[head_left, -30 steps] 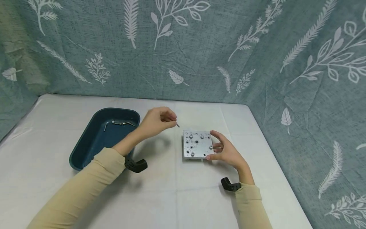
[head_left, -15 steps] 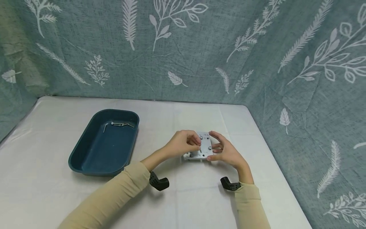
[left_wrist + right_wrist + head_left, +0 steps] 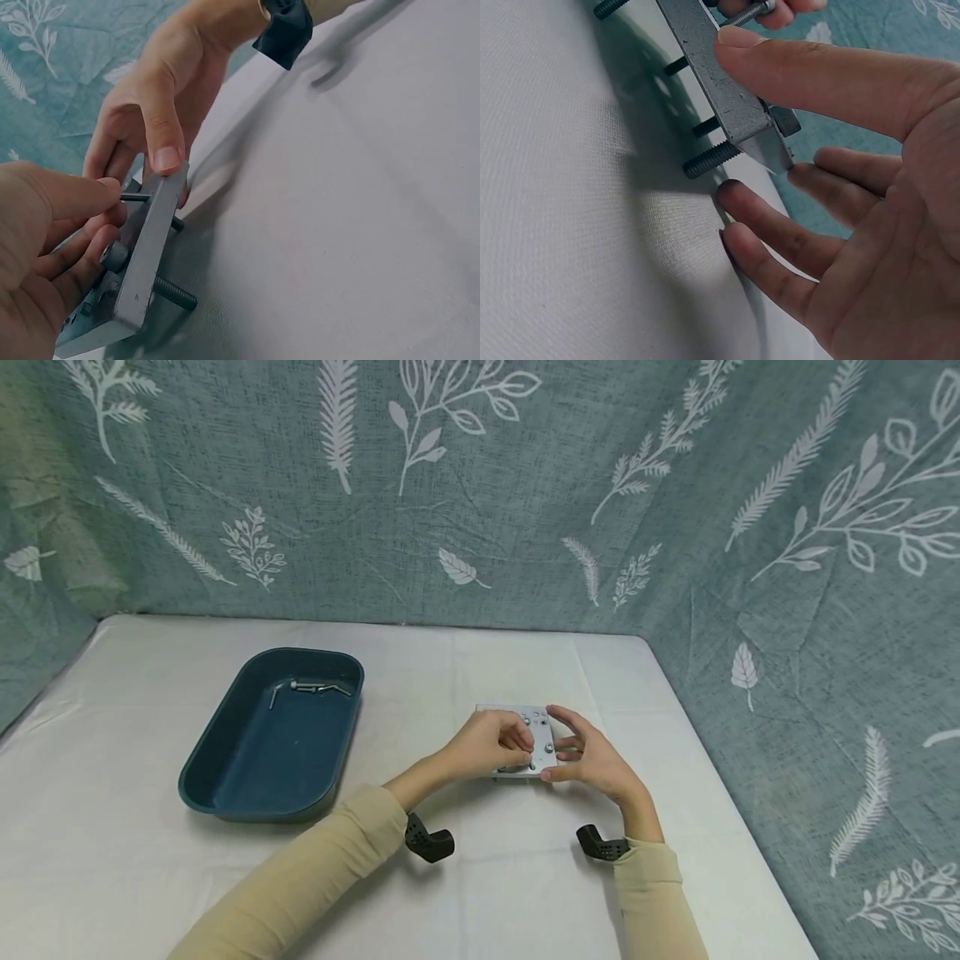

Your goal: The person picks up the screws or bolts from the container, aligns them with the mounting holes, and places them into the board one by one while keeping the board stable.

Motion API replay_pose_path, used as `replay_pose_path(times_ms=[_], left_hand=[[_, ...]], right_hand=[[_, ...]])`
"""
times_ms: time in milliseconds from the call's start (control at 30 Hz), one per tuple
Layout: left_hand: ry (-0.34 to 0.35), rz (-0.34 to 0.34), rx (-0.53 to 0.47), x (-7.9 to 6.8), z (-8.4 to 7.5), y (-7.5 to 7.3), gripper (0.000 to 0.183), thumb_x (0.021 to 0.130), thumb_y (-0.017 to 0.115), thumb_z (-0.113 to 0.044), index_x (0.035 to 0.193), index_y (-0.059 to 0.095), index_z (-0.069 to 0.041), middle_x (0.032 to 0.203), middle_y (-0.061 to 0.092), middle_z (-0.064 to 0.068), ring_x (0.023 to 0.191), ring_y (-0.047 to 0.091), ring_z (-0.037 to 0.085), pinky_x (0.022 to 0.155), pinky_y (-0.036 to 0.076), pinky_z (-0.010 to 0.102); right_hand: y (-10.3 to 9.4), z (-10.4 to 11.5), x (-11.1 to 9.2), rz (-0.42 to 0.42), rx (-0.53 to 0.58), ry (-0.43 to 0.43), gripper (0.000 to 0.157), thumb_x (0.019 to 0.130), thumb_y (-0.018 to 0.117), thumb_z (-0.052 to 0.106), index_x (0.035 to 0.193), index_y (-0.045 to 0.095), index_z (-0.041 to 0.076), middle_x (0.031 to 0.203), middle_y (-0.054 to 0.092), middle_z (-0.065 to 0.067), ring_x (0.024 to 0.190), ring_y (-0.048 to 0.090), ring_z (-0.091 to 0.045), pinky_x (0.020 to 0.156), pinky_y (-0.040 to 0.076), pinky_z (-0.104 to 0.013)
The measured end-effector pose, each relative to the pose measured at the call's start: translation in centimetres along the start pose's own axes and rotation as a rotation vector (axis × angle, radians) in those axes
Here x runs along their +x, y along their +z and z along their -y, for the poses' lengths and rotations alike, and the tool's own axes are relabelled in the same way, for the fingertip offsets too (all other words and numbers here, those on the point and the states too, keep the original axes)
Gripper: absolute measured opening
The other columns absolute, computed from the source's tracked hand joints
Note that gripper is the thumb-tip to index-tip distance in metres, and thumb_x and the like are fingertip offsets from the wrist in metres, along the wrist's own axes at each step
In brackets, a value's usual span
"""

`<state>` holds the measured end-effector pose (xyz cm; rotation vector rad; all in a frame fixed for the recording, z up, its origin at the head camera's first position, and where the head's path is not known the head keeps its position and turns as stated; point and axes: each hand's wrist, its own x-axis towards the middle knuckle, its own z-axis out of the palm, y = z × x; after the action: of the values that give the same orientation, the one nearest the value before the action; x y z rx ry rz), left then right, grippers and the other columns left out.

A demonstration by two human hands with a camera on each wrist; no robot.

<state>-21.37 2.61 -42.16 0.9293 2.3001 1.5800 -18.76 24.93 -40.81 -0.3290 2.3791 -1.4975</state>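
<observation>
A square silvery metal plate (image 3: 541,735) lies on the white cloth, raised on screws whose threaded ends (image 3: 177,292) stick out beneath it. My right hand (image 3: 597,762) holds it at the right side, thumb on the near edge and index finger at the far corner. Between thumb and fingers, my left hand (image 3: 486,745) pinches a thin screw (image 3: 745,14) over the near part of the plate. The screw's tip meets the plate's face, at a hole as far as I can see. Screw heads (image 3: 115,256) stand up from the top face. My left hand covers much of the plate.
To the left stands a dark blue tray (image 3: 183,783) with several screws (image 3: 309,686) and a bent hex key (image 3: 275,695) at its far end. White cloth (image 3: 510,877) covers the table. A green patterned curtain (image 3: 360,543) hangs behind and at the right.
My left hand has moved right from beside the tray to over the plate, carrying the screw, and then slightly nearer the plate's front edge. The right hand has kept its hold.
</observation>
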Motion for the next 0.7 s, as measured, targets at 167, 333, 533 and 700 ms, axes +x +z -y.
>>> replay_pose_path(times_ms=[167,333,533,700], left_hand=[[0.001,0.002,0.022,0.1,-0.1,0.1,0.011,0.084,0.077,0.000,0.091,0.068,-0.003,0.085,0.069,0.000,0.078,0.066,0.010,0.072,0.054,0.023],[0.019,0.030,0.066,0.4,0.1,0.5,0.012,0.081,0.079,-0.001,0.084,0.069,-0.007,0.077,0.068,-0.004,0.073,0.065,0.007,0.068,0.054,0.023],[0.025,0.053,0.121,0.6,0.0,0.9,0.014,0.079,0.081,0.001,0.080,0.070,-0.007,0.072,0.068,-0.005,0.068,0.063,0.006,0.063,0.053,0.022],[0.057,0.087,0.165,0.1,-0.4,0.6,0.011,0.081,0.079,0.001,0.088,0.072,-0.004,0.081,0.070,-0.001,0.076,0.066,0.010,0.068,0.053,0.021]], right_hand=[[0.2,0.4,-0.2,-0.004,0.013,-0.004,0.099,0.075,0.085,0.002,0.155,0.028,0.013,0.152,0.036,-0.015,0.116,0.053,-0.038,0.091,0.049,-0.047],[0.2,0.2,-0.2,-0.006,0.018,-0.004,0.099,0.075,0.085,0.002,0.155,0.028,0.014,0.156,0.031,-0.010,0.116,0.052,-0.036,0.091,0.049,-0.046],[0.3,0.0,-0.2,0.002,0.032,-0.017,0.099,0.075,0.084,0.001,0.155,0.028,0.012,0.157,0.029,-0.011,0.115,0.052,-0.036,0.090,0.049,-0.044],[0.2,-1.8,0.5,-0.012,0.038,-0.031,0.101,0.073,0.087,0.005,0.155,0.031,0.020,0.156,0.031,-0.003,0.115,0.052,-0.033,0.091,0.048,-0.045]])
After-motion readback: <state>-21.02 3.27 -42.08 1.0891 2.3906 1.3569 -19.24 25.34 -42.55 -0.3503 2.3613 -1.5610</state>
